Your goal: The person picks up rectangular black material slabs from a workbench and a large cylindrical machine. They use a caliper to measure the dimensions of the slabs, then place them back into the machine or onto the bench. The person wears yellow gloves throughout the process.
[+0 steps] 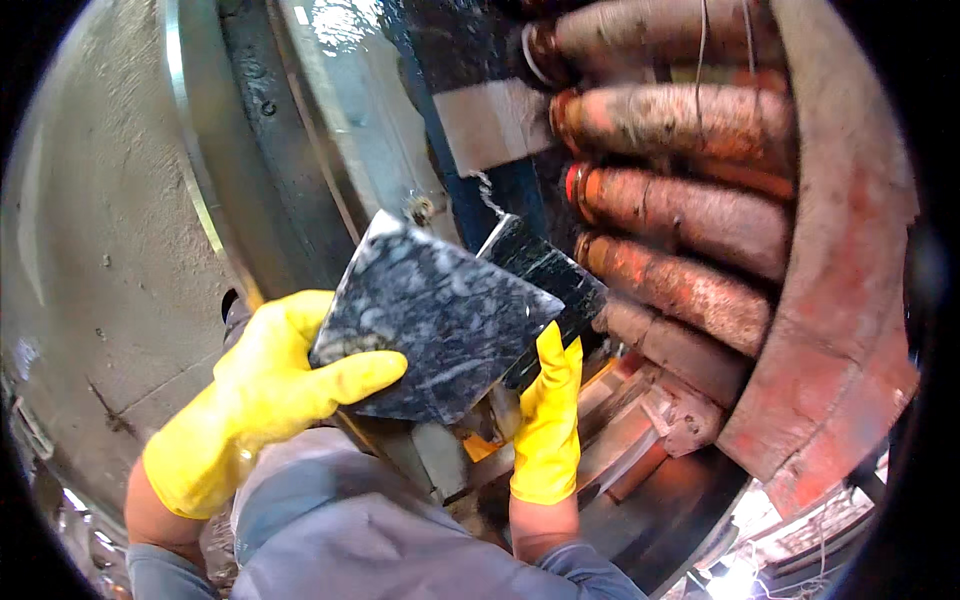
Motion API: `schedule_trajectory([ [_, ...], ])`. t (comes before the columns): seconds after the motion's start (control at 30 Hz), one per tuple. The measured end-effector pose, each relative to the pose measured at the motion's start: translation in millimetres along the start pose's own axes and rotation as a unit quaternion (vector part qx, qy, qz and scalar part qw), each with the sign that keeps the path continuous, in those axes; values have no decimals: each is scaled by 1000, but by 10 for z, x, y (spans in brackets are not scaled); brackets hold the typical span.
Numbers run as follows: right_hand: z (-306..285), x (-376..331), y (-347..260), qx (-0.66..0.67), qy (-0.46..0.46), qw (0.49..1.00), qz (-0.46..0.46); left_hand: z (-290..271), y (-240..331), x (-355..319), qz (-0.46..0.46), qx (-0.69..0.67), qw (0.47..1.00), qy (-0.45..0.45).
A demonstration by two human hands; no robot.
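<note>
My left hand (pixel 270 385), in a yellow rubber glove, grips a square stone tile (pixel 430 310) by its left side. My thumb lies over its mottled dark grey and white face, and the tile is tilted. Partly behind it is a second stone tile (pixel 548 265), black with fine pale streaks. My right hand (pixel 550 420), also in a yellow glove, is closed at this black tile's lower edge, with the fingertips up against it beside the first tile's right corner. Some of the right hand's grip is hidden.
Rusty orange rollers (pixel 680 210) stand in a row at the right, bordered by a curved reddish metal frame (pixel 810 330). A wet conveyor surface (pixel 350 110) with metal rails runs away ahead. A pale flat piece (pixel 490 125) lies beyond the tiles. Wet concrete floor (pixel 100 240) spreads at left.
</note>
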State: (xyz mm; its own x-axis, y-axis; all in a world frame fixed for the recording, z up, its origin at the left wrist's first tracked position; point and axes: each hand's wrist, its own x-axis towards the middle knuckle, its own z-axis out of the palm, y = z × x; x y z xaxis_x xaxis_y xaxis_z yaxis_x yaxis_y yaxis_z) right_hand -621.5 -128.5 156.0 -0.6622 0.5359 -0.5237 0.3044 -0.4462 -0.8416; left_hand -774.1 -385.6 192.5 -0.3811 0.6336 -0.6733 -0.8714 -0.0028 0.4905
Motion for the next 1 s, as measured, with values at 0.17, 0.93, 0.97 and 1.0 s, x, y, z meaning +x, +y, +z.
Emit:
schedule_trajectory([
  [0.17, 934, -537, -91, -67, -79, 992, -67, -684, -558, -628, 130, -86, 986, 55],
  [0.93, 2274, -1960, 1784, -141, -107, 979, -99, -3002, -1590, -999, 165, -105, 975, -106],
  [0.97, 2305, -2119, 2040, -187, -85, 976, -69, -3301, -1782, -945, 145, -93, 981, -91],
  [1.0, 2291, -2222, 2145, -144, -67, 985, -67, -3491, -1957, -1030, 123, -90, 986, -69],
])
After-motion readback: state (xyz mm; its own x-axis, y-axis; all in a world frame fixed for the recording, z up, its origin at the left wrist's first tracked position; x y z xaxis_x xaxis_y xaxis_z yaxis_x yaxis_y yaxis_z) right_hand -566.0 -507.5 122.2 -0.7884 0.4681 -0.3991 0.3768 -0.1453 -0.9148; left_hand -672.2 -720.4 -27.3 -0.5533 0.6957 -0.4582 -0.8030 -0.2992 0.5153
